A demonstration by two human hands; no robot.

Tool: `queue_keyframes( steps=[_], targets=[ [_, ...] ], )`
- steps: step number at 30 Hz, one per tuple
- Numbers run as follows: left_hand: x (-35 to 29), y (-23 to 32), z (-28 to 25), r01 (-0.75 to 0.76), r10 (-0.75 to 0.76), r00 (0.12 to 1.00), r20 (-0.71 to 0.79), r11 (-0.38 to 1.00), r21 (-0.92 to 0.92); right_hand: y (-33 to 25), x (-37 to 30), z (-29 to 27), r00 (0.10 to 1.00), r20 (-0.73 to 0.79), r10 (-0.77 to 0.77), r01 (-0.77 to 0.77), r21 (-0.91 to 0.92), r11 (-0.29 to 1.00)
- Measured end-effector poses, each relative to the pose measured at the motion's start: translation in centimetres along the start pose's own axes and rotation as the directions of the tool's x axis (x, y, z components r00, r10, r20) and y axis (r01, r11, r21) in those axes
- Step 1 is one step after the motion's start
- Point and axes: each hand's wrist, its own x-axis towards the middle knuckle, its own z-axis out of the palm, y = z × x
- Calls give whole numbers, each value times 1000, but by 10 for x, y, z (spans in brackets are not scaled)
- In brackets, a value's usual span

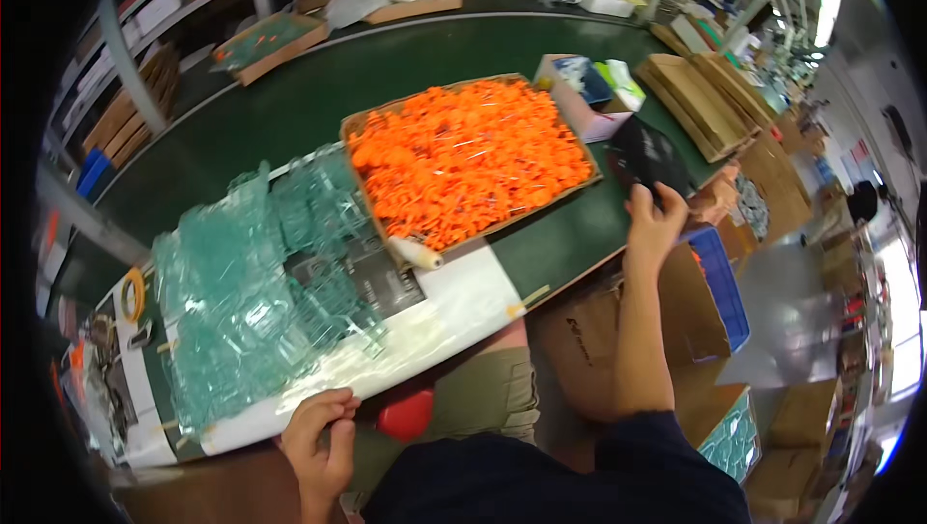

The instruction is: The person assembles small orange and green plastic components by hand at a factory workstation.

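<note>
Right of the orange-filled tray (591,178), a black bag (649,153) meets the half-closed right hand (659,218), grip unclear; well near-left of the tray, the left hand (321,439) curls loosely, empty.

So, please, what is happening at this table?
A person is at a green table. The right hand is at a black bag's near edge; whether it grips is unclear. The left hand, loosely curled near the table's edge, shows nothing held. A box of orange pieces lies ahead, green plastic pieces left of it.
</note>
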Motion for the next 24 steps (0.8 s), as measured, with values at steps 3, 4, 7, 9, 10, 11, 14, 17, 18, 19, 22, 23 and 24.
queue_keyframes(
  steps=[3,4,7,9,10,11,14,17,18,19,22,23,24],
  targets=[
    [9,-13,-6,-89,90,995,34,996,-26,7,28,6,970,-42,-238,215,-296,931],
    [5,-20,-4,-132,132,991,21,991,-17,16,31,16,949,-12,-316,287,-389,876],
    [-11,-25,3,-163,168,984,59,983,-87,43,37,23,965,87,-248,261,-418,870],
    [-8,-33,-2,-201,207,977,54,974,-105,45,36,20,983,150,-107,166,-471,866],
    [-8,-35,-5,-206,212,976,57,973,-105,51,35,18,984,144,-109,165,-469,868],
    [-8,-38,-9,-216,222,972,71,972,-90,56,34,17,979,125,-162,202,-461,864],
    [-12,-40,-15,-236,239,966,101,971,-38,76,31,15,946,82,-313,316,-436,843],
    [-11,-36,-11,-213,208,974,93,975,56,70,28,14,910,48,-411,385,-459,800],
    [-10,-34,-11,-198,189,977,96,975,100,65,25,13,890,27,-455,411,-479,776],
    [-9,-33,-11,-183,170,980,99,973,141,62,21,12,867,6,-498,434,-501,749],
    [-6,-36,-15,-211,184,976,114,924,320,4,-18,26,851,-9,-525,485,-371,792],
    [-8,-36,-16,-215,181,976,122,889,405,-10,-38,33,928,38,-370,372,-96,923],
    [-10,-37,-17,-213,173,977,127,846,489,-25,-55,35,966,136,-218,193,174,966]
  ],
)
